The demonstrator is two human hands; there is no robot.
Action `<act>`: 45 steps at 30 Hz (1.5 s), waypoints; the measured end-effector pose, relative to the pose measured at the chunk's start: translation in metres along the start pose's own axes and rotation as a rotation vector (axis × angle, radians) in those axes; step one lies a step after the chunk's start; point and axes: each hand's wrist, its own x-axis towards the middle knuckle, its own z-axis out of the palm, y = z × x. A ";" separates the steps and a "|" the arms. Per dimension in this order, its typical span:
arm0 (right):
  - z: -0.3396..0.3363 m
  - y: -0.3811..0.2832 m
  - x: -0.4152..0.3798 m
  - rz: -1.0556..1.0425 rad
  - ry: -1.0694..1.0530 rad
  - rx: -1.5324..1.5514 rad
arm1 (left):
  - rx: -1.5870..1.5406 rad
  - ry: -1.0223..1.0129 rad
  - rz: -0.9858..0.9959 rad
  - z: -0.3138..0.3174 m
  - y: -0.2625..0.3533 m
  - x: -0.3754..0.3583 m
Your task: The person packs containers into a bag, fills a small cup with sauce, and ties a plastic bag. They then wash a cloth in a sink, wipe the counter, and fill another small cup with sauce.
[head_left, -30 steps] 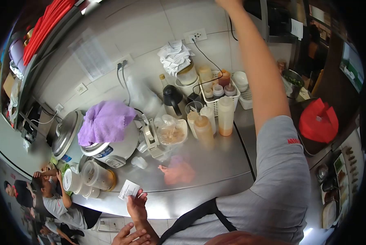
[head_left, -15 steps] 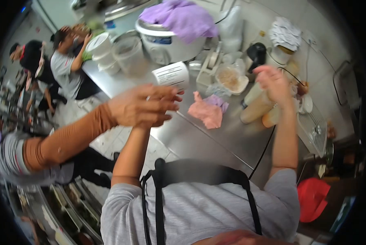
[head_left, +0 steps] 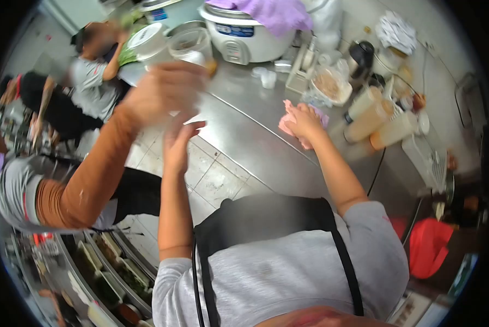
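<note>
On the steel table, my right hand (head_left: 305, 124) is closed on a crumpled pink cloth (head_left: 286, 125), beside a bit of purple cloth (head_left: 323, 116). My left hand (head_left: 177, 146) is raised at the table's left edge, its thumb stretched out and its other fingers partly hidden behind a co-worker's blurred hand (head_left: 165, 92). Nothing shows in my left hand. That co-worker's arm, in a brown sleeve (head_left: 100, 169), reaches in from the left.
A rice cooker (head_left: 244, 39) under a purple cloth (head_left: 272, 13) and plastic tubs (head_left: 190, 41) stand at the back. To the right are a bowl in plastic (head_left: 327, 86), sauce bottles (head_left: 369, 121) and a black flask (head_left: 360, 57). Food trays (head_left: 111, 286) lie lower left.
My right hand has come down and left onto the pink cloth. My left hand has moved down and left. The co-worker's hand has shifted up and left, and the printed paper no longer shows.
</note>
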 end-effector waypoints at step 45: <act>0.027 0.040 -0.082 0.058 0.761 -0.412 | 0.576 -0.663 -0.112 -0.024 -0.207 -0.030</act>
